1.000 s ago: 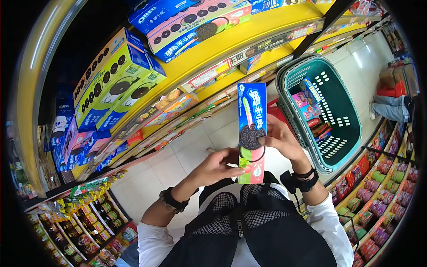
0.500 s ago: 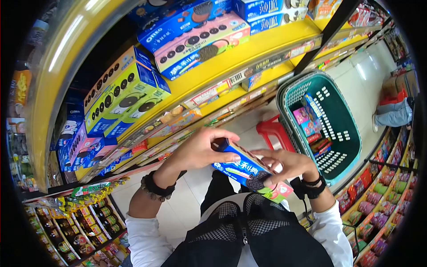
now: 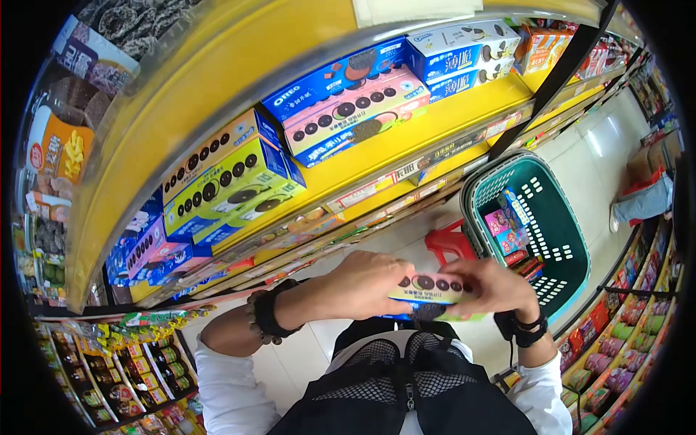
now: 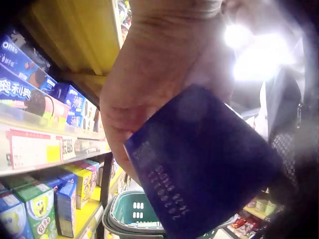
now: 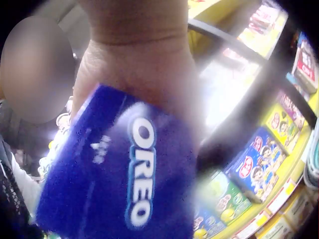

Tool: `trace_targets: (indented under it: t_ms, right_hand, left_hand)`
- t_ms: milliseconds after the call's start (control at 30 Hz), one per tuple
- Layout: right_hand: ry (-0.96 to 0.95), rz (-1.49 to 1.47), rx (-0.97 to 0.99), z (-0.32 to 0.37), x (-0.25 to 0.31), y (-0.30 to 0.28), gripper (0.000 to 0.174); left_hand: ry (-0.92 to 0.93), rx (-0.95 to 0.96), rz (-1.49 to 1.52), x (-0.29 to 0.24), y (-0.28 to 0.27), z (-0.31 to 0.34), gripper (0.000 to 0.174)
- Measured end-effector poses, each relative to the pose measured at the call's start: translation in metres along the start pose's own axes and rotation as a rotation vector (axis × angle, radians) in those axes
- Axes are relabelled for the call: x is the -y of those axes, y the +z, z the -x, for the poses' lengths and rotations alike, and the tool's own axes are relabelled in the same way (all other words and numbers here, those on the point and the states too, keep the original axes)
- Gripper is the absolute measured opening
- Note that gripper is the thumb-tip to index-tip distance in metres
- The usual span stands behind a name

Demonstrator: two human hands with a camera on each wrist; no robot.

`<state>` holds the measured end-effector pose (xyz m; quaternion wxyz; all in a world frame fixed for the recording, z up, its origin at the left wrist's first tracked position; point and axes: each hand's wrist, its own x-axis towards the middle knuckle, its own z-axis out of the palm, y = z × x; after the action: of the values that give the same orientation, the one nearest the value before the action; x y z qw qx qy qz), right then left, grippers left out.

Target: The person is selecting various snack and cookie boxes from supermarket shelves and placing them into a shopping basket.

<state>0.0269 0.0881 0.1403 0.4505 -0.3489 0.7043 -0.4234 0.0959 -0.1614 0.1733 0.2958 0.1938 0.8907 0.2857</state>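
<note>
An Oreo box (image 3: pixel 433 287) is held between both hands in front of the chest, its pink face with a row of cookies turned up in the head view. The left hand (image 3: pixel 357 288) grips its left end and the right hand (image 3: pixel 494 290) its right end. A blue end of the box with small printed digits (image 4: pixel 199 159) fills much of the left wrist view, below the left hand (image 4: pixel 159 74). In the right wrist view the other blue end (image 5: pixel 124 169) shows the OREO lettering under the right hand (image 5: pixel 139 74). Most fingertips are hidden.
Yellow shelves (image 3: pixel 362 161) with cookie boxes curve along the left and front. A green basket (image 3: pixel 562 279) with several packages stands at the right beside a red stool (image 3: pixel 448 243). Racks of snacks fill both lower corners; another person's legs (image 3: pixel 644 202) are at the far right.
The box has turned from its blue front facing up to its pink cookie-row side, and lies nearly level. Both hands have shifted right, and the view has swung so that more upper shelf shows.
</note>
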Motion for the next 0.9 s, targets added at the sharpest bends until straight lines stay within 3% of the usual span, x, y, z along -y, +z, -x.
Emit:
trace_targets:
  t_ms: [67, 133, 200, 333, 433, 533, 567, 667, 733, 800, 900]
  right_hand:
    - [-0.282, 0.101, -0.566, 0.004, 0.002, -0.008, 0.040]
    - [-0.269, 0.000, -1.126, 0.014, -0.002, -0.020, 0.029]
    - [-0.209, -0.172, -1.333, 0.024, 0.003, -0.029, 0.030]
    - [-0.054, -0.319, -1.099, 0.034, -0.027, -0.029, 0.024]
    - [-0.093, -0.395, -0.930, 0.021, -0.052, -0.024, 0.015]
    - [-0.068, -0.476, -0.742, 0.010, -0.070, -0.027, 0.011]
    - [-0.063, -0.476, -0.681, 0.008, -0.072, -0.030, 0.011]
    - [-0.001, -0.440, -0.534, 0.008, -0.074, -0.040, 0.010]
    - [0.011, -0.486, -0.460, 0.010, -0.088, -0.046, 0.010]
    - [-0.001, -0.471, -0.426, 0.011, -0.095, -0.055, 0.010]
    - [-0.006, -0.479, -0.394, 0.012, -0.103, -0.063, 0.010]
  left_hand:
    - [0.006, -0.066, 0.004, -0.001, -0.024, 0.012, 0.042]
    - [0.001, -0.308, 0.154, 0.000, -0.047, 0.024, 0.044]
    - [-0.015, -0.484, 0.190, -0.010, -0.072, 0.037, 0.049]
    - [0.007, -0.711, 0.053, -0.016, -0.112, 0.044, 0.053]
    - [-0.240, -0.775, 0.006, -0.028, -0.132, 0.036, 0.057]
    - [-0.321, -0.905, -0.161, -0.007, -0.135, 0.022, 0.057]
    - [-0.455, -0.886, -0.124, -0.010, -0.138, 0.018, 0.056]
    - [-0.602, -0.841, -0.088, -0.013, -0.141, 0.009, 0.055]
    - [-0.610, -0.836, -0.067, 0.001, -0.138, 0.004, 0.058]
    - [-0.373, -0.950, -0.025, 0.014, -0.131, 0.002, 0.062]
    - [-0.452, -0.955, 0.158, 0.006, -0.132, 0.001, 0.065]
